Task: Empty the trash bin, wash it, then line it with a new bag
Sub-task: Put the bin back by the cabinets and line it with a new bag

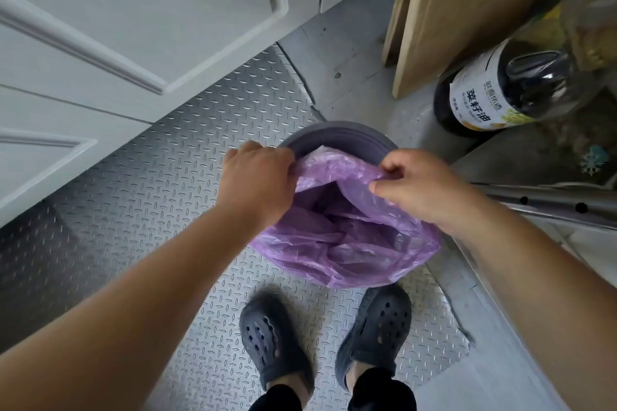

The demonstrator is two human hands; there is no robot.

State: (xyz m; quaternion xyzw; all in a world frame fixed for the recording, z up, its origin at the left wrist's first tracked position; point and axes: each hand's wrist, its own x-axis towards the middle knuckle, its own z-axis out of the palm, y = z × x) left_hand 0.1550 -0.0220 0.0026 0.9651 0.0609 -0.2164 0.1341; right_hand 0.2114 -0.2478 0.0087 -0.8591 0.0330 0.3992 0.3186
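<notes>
A round grey trash bin (344, 138) stands on the floor in front of my feet. A thin purple plastic bag (350, 243) sits in it, draped over the near rim and hanging down the front. The far rim of the bin is bare. My left hand (258, 177) pinches the bag's edge at the bin's left rim. My right hand (414, 187) pinches the bag's edge at the right side. The bag's mouth is open between my hands, and crumpled plastic shows inside.
A silver diamond-plate mat (187, 183) covers the floor. White panelled cabinet doors (133, 27) stand on the left. A large dark oil bottle (500, 93) and a cardboard sheet (467, 3) lie to the right, above a metal ledge (551, 200). My dark clogs (277, 340) are below the bin.
</notes>
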